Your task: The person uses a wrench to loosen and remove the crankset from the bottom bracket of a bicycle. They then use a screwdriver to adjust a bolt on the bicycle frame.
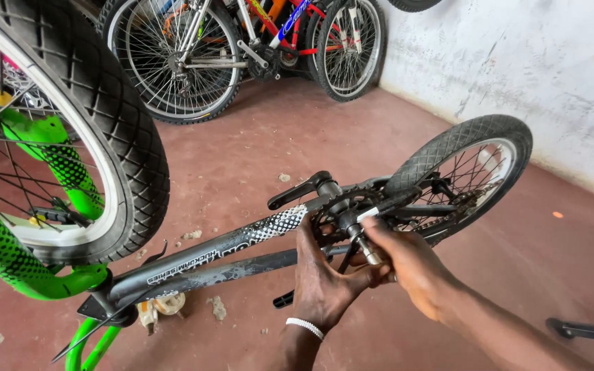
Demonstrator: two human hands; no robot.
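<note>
Right hand point(407, 264) pinches one metal socket tool point(364, 246) at centre frame, fingers closed around it; left hand point(321, 278) cups one chainring point(342, 209) from below. Two small-bike wheels: rear wheel point(465, 172) right, front wheel point(70, 137) upper left.

- Several bicycles point(242, 48) leaning by the far wall (red, blue, orange frames)
- Whitewashed wall point(517, 62), scuffed
- Red floor point(297, 130) with small rubble bits point(218, 308)
</note>
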